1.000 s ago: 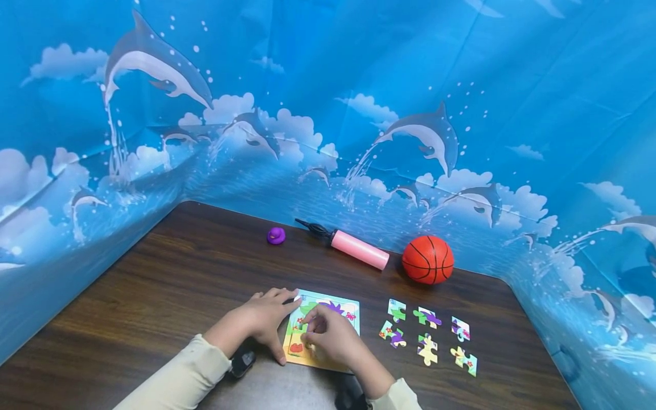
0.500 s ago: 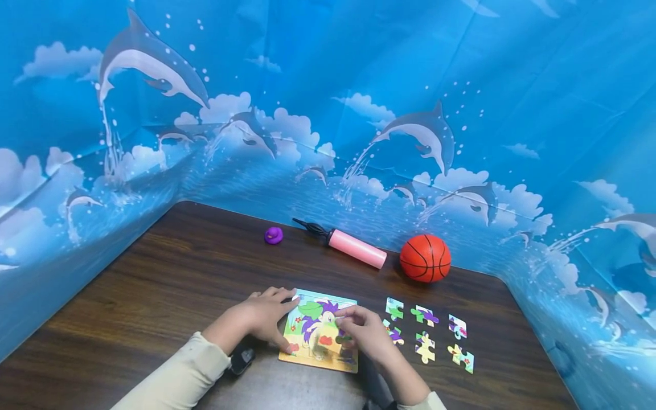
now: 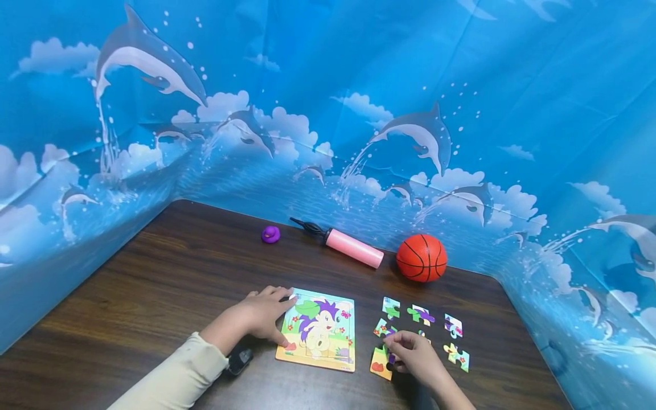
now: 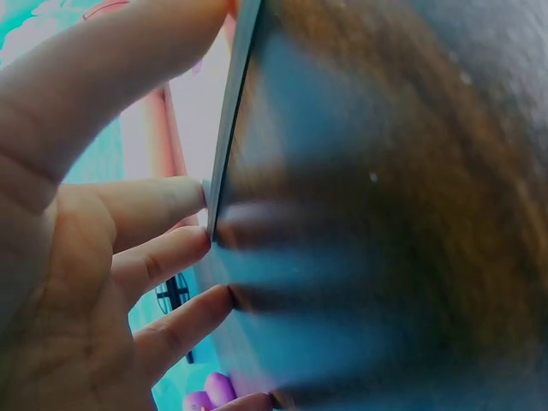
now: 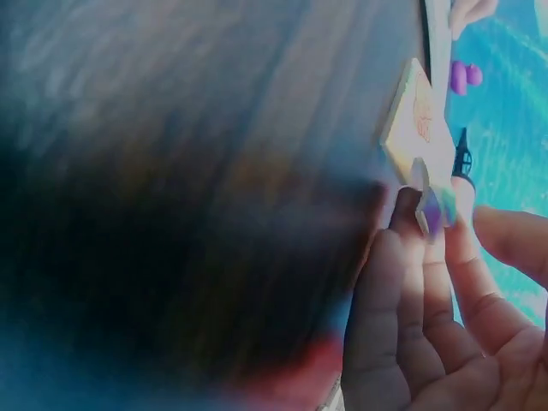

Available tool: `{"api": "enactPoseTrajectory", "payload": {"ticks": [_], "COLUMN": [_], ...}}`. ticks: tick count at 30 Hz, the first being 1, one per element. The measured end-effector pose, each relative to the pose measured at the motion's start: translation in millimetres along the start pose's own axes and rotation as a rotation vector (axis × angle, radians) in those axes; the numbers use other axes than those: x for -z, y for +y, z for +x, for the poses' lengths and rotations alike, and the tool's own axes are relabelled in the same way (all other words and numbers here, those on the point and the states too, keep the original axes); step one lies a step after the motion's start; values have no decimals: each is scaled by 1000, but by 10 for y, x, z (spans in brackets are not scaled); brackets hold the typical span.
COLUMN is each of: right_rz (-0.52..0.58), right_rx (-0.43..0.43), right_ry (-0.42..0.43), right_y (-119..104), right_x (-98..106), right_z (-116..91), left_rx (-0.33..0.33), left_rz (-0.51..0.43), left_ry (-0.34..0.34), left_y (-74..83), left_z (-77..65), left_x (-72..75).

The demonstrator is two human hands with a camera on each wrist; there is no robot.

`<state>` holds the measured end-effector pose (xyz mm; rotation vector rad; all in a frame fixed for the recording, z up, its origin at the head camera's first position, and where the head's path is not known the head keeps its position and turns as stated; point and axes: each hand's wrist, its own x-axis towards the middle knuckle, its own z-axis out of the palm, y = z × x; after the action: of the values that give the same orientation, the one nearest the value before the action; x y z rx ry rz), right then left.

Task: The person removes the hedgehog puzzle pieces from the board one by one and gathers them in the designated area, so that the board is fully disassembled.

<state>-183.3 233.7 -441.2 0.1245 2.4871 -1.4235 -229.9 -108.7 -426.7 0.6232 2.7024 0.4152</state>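
A square puzzle board (image 3: 320,327) with a purple-haired hedgehog picture lies flat on the table. My left hand (image 3: 263,315) rests along its left edge, fingers spread, the thumb at the lower left corner. In the left wrist view the fingertips (image 4: 193,197) touch the board's thin edge. To the right of the board, my right hand (image 3: 415,354) pinches a puzzle piece (image 3: 379,363) with a red apple on it, at the near side of the loose pieces. The right wrist view has this piece (image 5: 421,128) tilted beyond the fingertips.
Several loose puzzle pieces (image 3: 453,324) lie right of the board, some partly hidden by the right hand. At the back are a purple rubber duck (image 3: 270,234), a pink hand pump (image 3: 353,248) and a small orange basketball (image 3: 422,258). A dolphin-print curtain (image 3: 287,114) encloses the table (image 3: 169,273).
My right hand has lifted the apple piece from the board's lower left and carried it right, beside the loose pieces. The left hand has stayed on the board's edge.
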Motion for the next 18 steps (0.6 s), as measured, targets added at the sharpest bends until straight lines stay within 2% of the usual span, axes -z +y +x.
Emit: {"api": "enactPoseTrajectory", "payload": {"ticks": [4,9,11,14,18], "right_rz": [-92,-340,-404,-435,-473], "right_rx": [-10,32,54,126,280], "right_ry": [65,170,190,139,-48], "right_y": [-19,-98,-143,-237,-419], "right_x": [-27,-64,-94,-179,-375], "right_z": [10,12,19,48,112], "left_rx": [7,10,10,11,10], "left_rz": [-6,-13,-15,-16,-9], "left_ry": [-3,-4,-6,-5,-5], "left_y": [7,12,13,11,13], "left_z": [2,4,3,5,6], "left_x": [-6,-4,0,4,-3]}}
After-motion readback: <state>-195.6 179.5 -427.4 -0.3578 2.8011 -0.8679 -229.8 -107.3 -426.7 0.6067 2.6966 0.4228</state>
